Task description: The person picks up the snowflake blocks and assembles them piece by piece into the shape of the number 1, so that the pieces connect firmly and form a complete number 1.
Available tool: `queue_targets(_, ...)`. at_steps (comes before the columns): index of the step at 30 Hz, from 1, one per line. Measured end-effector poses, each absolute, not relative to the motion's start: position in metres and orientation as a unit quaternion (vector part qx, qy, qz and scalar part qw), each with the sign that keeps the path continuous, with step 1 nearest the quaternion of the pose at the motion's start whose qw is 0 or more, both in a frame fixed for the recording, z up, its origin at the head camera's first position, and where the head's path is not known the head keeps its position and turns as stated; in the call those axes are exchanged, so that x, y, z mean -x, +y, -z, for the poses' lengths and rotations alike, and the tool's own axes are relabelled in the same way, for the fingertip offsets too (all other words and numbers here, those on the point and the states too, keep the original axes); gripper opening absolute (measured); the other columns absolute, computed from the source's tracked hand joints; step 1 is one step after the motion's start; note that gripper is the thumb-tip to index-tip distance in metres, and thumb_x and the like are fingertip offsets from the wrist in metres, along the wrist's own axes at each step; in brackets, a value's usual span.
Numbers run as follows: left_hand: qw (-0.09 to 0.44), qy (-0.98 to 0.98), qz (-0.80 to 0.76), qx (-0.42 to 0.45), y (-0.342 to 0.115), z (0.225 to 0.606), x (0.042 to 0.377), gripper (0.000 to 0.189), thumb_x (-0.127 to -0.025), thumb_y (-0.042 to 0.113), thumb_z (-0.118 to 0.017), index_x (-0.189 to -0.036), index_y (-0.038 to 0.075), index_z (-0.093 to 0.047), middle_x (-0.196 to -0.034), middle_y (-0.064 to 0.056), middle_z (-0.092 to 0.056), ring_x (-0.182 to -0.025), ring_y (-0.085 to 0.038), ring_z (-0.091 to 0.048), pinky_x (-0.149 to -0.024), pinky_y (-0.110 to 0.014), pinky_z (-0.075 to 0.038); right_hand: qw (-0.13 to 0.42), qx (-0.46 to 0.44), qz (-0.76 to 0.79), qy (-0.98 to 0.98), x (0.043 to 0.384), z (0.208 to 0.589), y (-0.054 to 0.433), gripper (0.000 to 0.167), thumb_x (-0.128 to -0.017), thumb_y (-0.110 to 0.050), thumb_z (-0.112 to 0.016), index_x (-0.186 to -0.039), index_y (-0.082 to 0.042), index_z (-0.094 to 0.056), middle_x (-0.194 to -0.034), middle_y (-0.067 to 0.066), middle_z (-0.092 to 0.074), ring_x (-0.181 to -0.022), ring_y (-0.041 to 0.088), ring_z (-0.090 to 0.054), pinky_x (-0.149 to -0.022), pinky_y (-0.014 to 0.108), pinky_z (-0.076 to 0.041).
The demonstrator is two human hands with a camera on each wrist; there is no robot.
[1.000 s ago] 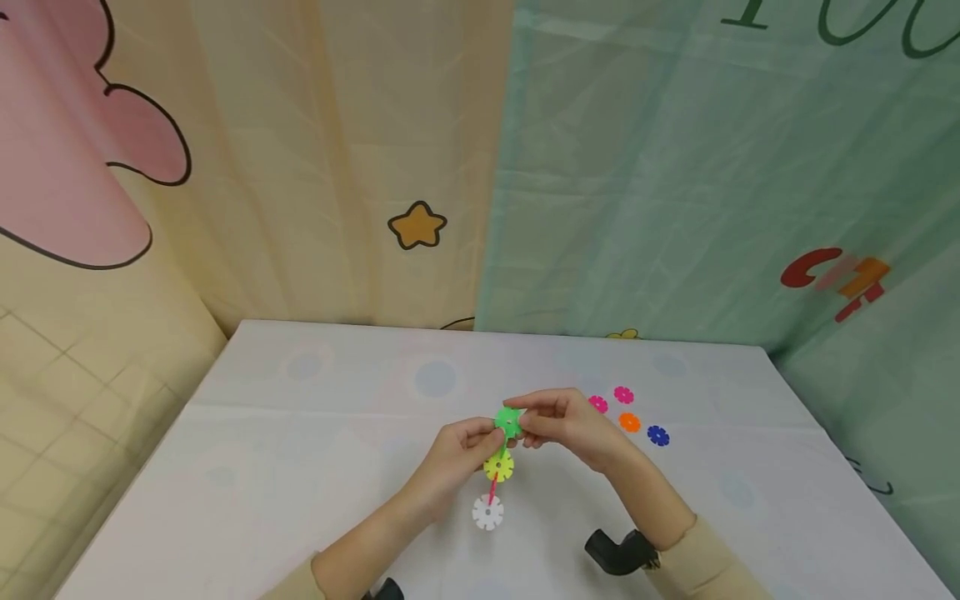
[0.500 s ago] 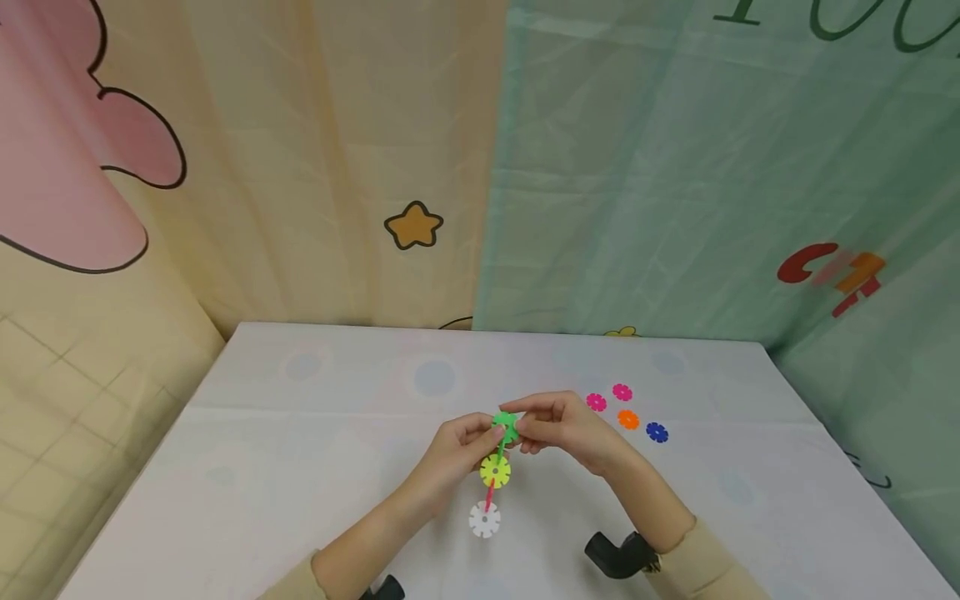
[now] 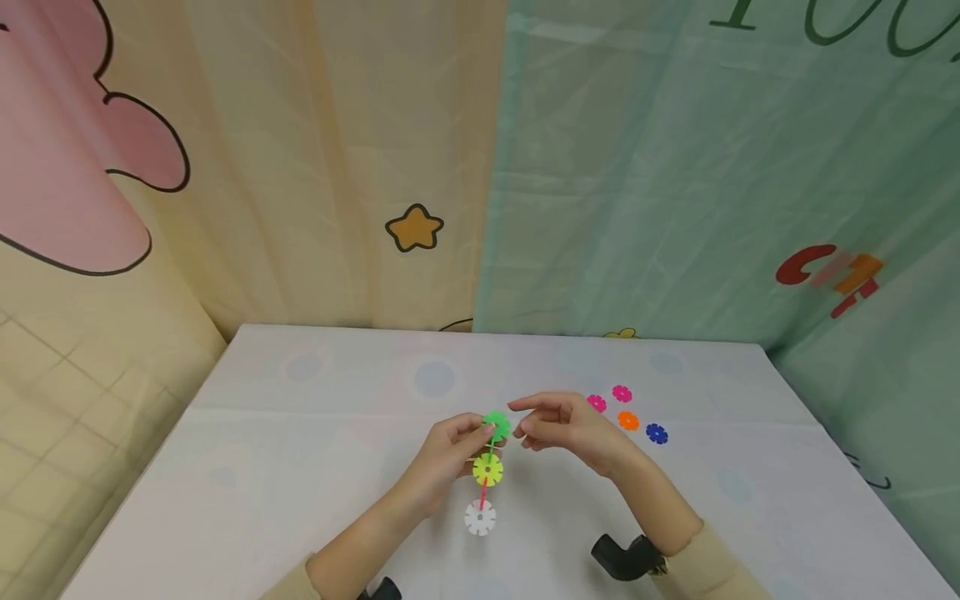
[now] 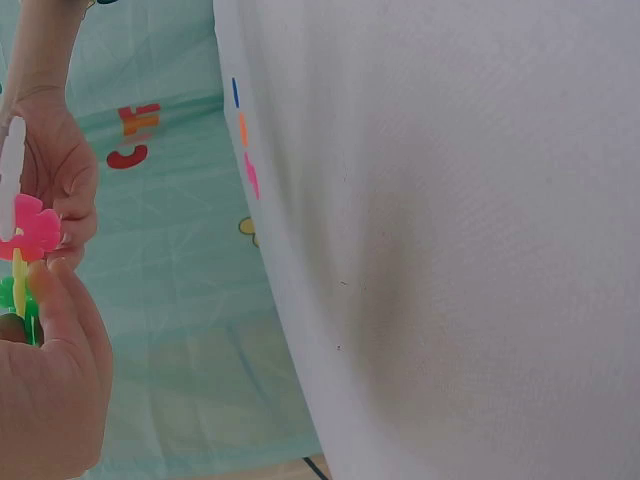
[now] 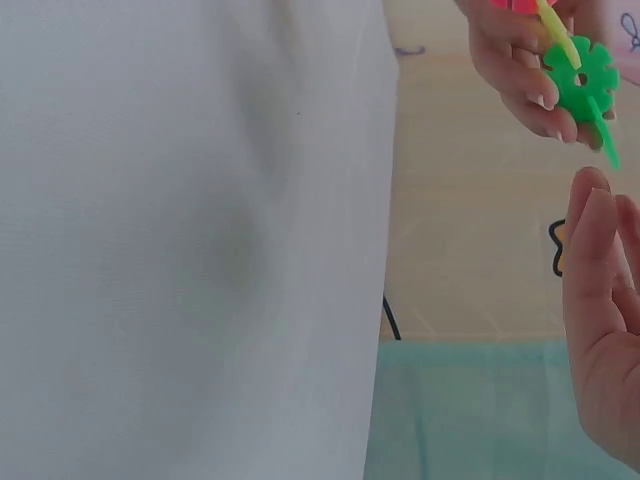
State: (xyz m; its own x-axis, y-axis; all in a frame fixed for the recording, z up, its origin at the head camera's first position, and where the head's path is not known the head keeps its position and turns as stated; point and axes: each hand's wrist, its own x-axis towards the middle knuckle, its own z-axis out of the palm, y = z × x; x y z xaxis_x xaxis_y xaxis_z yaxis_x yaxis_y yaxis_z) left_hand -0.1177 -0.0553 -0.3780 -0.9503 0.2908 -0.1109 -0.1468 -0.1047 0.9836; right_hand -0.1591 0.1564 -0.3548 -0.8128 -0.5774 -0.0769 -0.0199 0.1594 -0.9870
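A chain of interlocking snowflake discs hangs from my left hand (image 3: 446,458), whose thumb and fingers pinch it near the top. From the top, the head view shows a green disc (image 3: 497,426), an edge-on green one, a yellow disc (image 3: 488,470), an edge-on pink one and a white disc (image 3: 480,517). The pink disc (image 4: 35,229) shows its face in the left wrist view. Just right of the chain, my right hand (image 3: 573,429) is raised with fingers apart from the discs, holding nothing. In the right wrist view its fingertips (image 5: 592,185) are beneath the green discs (image 5: 583,80).
Loose discs lie on the white table (image 3: 315,467) behind my right hand: two pink (image 3: 622,393), one orange (image 3: 628,420) and one blue (image 3: 657,433). Printed curtains hang behind the table's far edge. A black wrist mount (image 3: 626,557) sits at my right forearm.
My right hand has let go of the top green disc and drawn slightly away to the right. My left hand, with the chain, has shifted a little left.
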Motion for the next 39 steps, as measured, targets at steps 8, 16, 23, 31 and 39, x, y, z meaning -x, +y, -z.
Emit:
queue_targets(8, 0.162, 0.642, -0.746, -0.065, -0.056, 0.377, 0.118, 0.029, -0.094, 0.019, -0.056, -0.107, -0.007, -0.058, -0.091, -0.005, -0.067, -0.080, -0.012, -0.061, -0.066, -0.022, -0.050, 0.205, 0.188, 0.608, 0.744, 0.159, 0.362, 0.181, 0.035, -0.090, -0.014, -0.062, -0.121, 0.001, -0.057, -0.098, 0.011, -0.066, -0.095, 0.037, -0.061, -0.082, 0.037, -0.051)
queue_targets(16, 0.159, 0.641, -0.748, -0.068, -0.057, 0.374, 0.120, 0.028, -0.095, 0.017, -0.054, -0.109, -0.007, -0.057, -0.091, -0.004, -0.065, -0.083, -0.014, -0.061, -0.067, -0.024, -0.050, 0.168, 0.164, 0.598, 0.766, 0.161, 0.362, 0.227, 0.034, -0.090, -0.014, -0.061, -0.121, -0.002, -0.057, -0.101, 0.012, -0.063, -0.094, 0.031, -0.061, -0.081, 0.031, -0.051)
queue_targets(23, 0.140, 0.648, -0.747, -0.055, -0.059, 0.376, 0.120, 0.028, -0.096, 0.019, -0.052, -0.107, -0.006, -0.057, -0.092, -0.005, -0.066, -0.083, -0.013, -0.060, -0.068, -0.025, -0.050, 0.145, 0.116, 0.654, 0.733, 0.169, 0.362, 0.277, 0.021, -0.094, -0.012, -0.055, -0.112, -0.018, -0.063, -0.100, -0.002, -0.063, -0.091, 0.013, -0.062, -0.080, 0.026, -0.051)
queue_targets(31, 0.136, 0.640, -0.753, -0.069, -0.057, 0.377, 0.120, 0.023, -0.095, 0.019, -0.053, -0.102, -0.003, -0.058, -0.093, -0.006, -0.065, -0.082, -0.013, -0.061, -0.067, -0.024, -0.051, 0.114, 0.031, 0.651, 0.750, 0.173, 0.355, 0.320, 0.019, -0.094, -0.014, -0.056, -0.100, -0.030, -0.064, -0.096, -0.006, -0.064, -0.089, 0.008, -0.062, -0.077, 0.023, -0.051)
queue_targets(39, 0.145, 0.633, -0.758, -0.060, -0.054, 0.378, 0.122, 0.023, -0.095, 0.015, -0.053, -0.103, -0.005, -0.057, -0.089, -0.005, -0.064, -0.082, -0.015, -0.060, -0.066, -0.024, -0.049, 0.106, -0.007, 0.623, 0.775, 0.176, 0.369, 0.341, 0.019, -0.092, -0.015, -0.059, -0.111, -0.018, -0.062, -0.098, -0.005, -0.063, -0.088, 0.008, -0.062, -0.077, 0.023, -0.051)
